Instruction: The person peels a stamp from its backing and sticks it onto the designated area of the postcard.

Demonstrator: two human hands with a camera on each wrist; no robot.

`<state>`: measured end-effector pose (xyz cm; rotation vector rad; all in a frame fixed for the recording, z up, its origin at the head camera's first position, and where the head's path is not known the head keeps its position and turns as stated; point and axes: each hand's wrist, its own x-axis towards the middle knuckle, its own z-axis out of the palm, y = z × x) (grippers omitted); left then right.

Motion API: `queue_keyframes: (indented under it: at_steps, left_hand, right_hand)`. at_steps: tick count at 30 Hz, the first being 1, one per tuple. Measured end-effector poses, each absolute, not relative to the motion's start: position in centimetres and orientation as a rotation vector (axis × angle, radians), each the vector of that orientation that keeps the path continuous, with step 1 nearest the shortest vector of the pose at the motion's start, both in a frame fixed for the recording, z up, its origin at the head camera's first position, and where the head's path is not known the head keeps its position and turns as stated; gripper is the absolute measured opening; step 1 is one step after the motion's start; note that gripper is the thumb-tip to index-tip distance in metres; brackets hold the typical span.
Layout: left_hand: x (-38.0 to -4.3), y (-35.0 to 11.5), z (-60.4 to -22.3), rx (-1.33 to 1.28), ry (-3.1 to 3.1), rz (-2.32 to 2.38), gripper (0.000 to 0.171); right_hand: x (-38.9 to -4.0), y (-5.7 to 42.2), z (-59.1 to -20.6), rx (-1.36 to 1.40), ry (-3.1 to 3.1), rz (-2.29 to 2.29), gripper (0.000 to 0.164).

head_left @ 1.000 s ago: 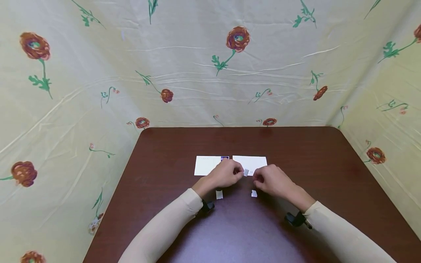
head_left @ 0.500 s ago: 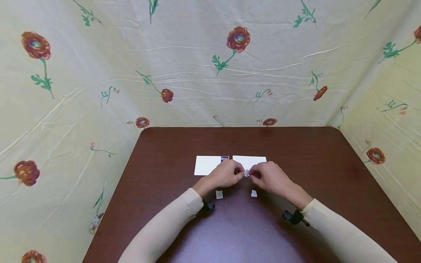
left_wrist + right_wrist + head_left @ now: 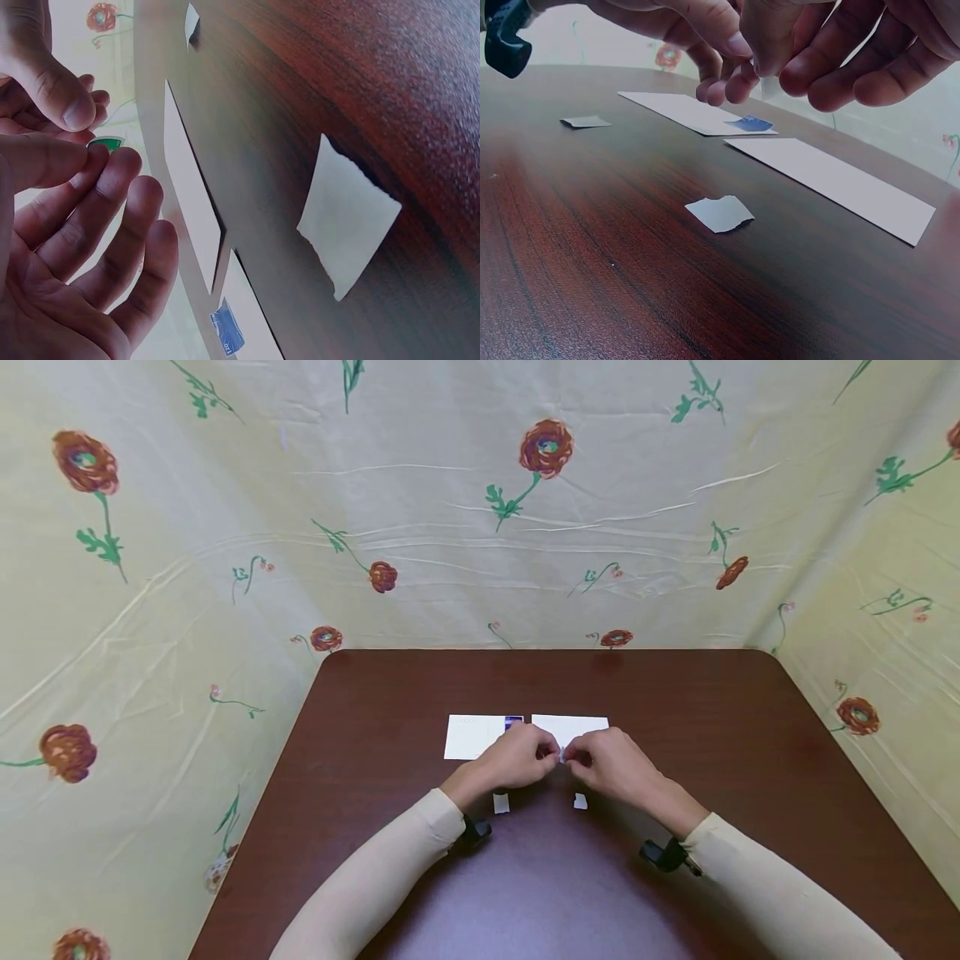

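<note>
Fingertips of my left hand [image 3: 517, 755] and right hand [image 3: 613, 763] meet just in front of two white cards. Between them both hands pinch a small stamp [image 3: 107, 142]; its green face with a pale edge shows in the left wrist view, mostly hidden by fingers. The left card [image 3: 469, 738] carries a blue stamp [image 3: 750, 124] at its corner. Beside it lies the right card [image 3: 570, 724], with no stamp visible on it. Hands and wrists partly cover both cards in the head view.
Two torn paper scraps lie nearer to me: a left scrap [image 3: 501, 803] by the left wrist and a right scrap [image 3: 720, 214] below the right hand. The dark wooden table [image 3: 397, 693] is backed by a flowered cloth [image 3: 450, 527].
My right hand has moved left to the left hand's fingertips and taken hold of the stamp. The stamp, seen broad side before, is now mostly covered. The left hand stays nearly still.
</note>
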<state>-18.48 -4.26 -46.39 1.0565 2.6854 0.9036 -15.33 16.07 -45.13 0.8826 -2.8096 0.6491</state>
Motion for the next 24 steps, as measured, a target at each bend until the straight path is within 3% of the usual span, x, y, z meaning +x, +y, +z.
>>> queue_keyframes:
  at_steps: [24]
  left_hand:
    - [-18.40,-4.17,-46.59,1.087,2.645,0.934,0.019]
  right_hand:
    - [-15.36,16.31,-46.12,0.835,-2.771,0.654,0.005]
